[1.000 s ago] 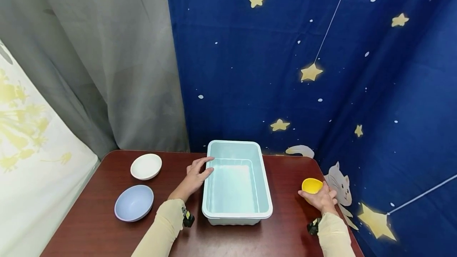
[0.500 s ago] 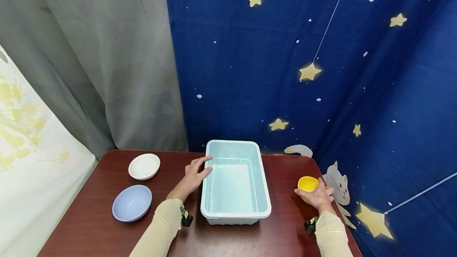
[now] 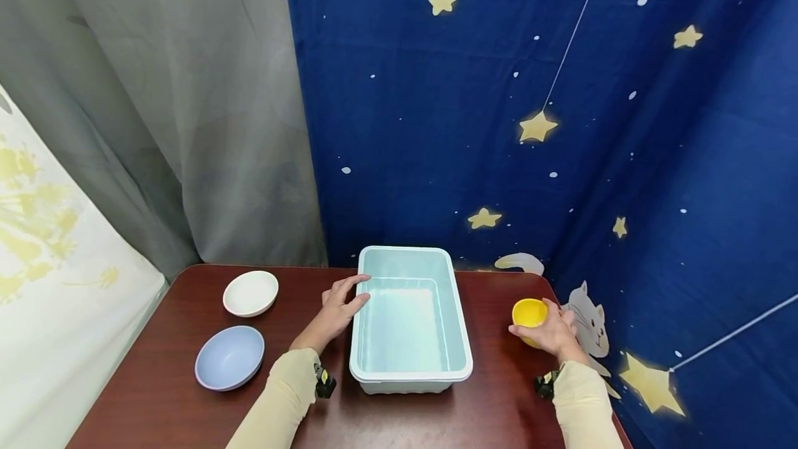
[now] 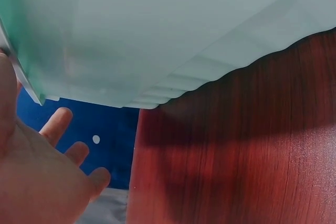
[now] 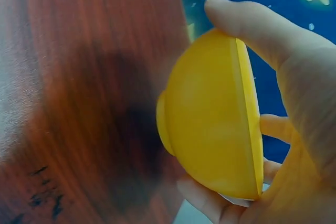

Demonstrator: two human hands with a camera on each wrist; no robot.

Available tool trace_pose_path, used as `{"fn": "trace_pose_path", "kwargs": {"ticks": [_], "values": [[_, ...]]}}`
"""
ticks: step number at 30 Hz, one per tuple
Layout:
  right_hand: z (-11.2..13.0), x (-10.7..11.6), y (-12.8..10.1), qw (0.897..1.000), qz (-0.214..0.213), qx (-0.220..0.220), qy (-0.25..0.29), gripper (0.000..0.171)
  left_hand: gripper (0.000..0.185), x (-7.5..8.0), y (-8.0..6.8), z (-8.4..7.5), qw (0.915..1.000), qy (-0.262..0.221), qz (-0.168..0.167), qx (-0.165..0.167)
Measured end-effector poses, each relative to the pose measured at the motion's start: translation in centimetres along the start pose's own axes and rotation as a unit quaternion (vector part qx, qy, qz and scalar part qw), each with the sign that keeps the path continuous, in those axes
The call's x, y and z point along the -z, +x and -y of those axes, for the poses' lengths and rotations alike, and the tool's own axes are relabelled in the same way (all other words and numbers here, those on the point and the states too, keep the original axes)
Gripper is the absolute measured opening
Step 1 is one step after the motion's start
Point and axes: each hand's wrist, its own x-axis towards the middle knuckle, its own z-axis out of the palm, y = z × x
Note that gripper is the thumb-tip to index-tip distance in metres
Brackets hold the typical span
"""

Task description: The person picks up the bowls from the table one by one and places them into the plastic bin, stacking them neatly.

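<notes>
I grip the bowl (image 3: 528, 313) in my right hand (image 3: 552, 335); my flat left hand (image 3: 337, 312) steadies the bin (image 3: 409, 373) beside it; next, I judge, the bowl goes leftward into it.

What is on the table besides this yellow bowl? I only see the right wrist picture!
Observer: A pale blue tub stands in the middle of the table, left of the yellow bowl.
Operator: What is the other hand doing?
Observer: The left hand rests against the tub's left rim, fingers nearly straight.
Operator: Are there more bowls?
Observer: Yes, two: a white bowl and a lavender bowl, both on the table's left side, away from either hand.
Operator: Is the yellow bowl over the tub?
Observer: No. The right hand holds it near the table's right edge, apart from the tub.
</notes>
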Motion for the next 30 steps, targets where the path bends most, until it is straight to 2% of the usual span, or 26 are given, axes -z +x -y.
{"fn": "trace_pose_path", "kwargs": {"ticks": [8,23,30], "values": [[1.1,0.9,-0.1,1.0,0.014,0.021,0.019,0.123,0.043,0.0,0.0,-0.1,1.0,-0.003,0.003,0.001],[4.1,3.6,-0.6,0.997,0.025,0.064,0.016,0.119,0.044,-0.1,0.1,-0.2,1.0,0.004,-0.006,-0.003],[5.3,4.9,-0.5,0.993,0.044,0.105,0.009,0.116,0.041,-0.1,0.1,-0.1,0.9999,0.01,-0.008,-0.011]]}}
